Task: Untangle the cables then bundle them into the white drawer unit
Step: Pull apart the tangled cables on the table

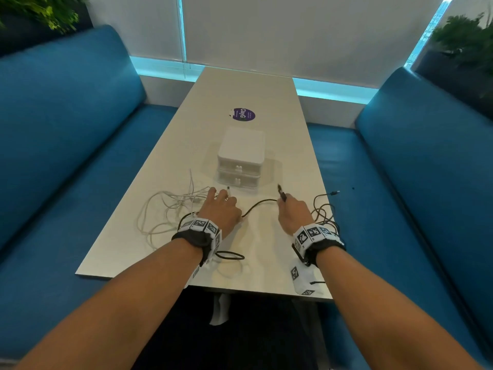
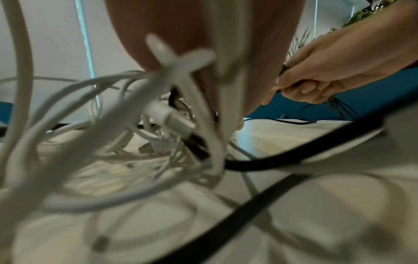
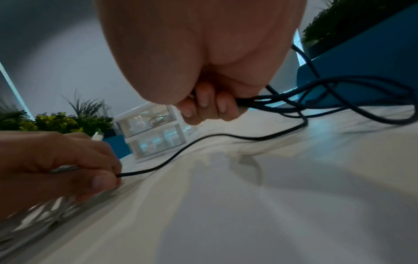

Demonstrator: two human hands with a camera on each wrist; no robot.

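Two hands low over the pale table (image 1: 240, 276). Left hand (image 1: 221, 208) curled around the white cables (image 1: 165, 206), a white plug poking up past its fingers; the pale tangle spreads out to its left. Right hand (image 1: 293, 212) fisted on the black cable (image 1: 260, 204), plug end jutting upward, loose black loops piled at its right near the table edge. One black strand sags between the hands, reaching the left thumb. White drawer unit (image 1: 241, 156) stands just beyond both hands, drawers closed.
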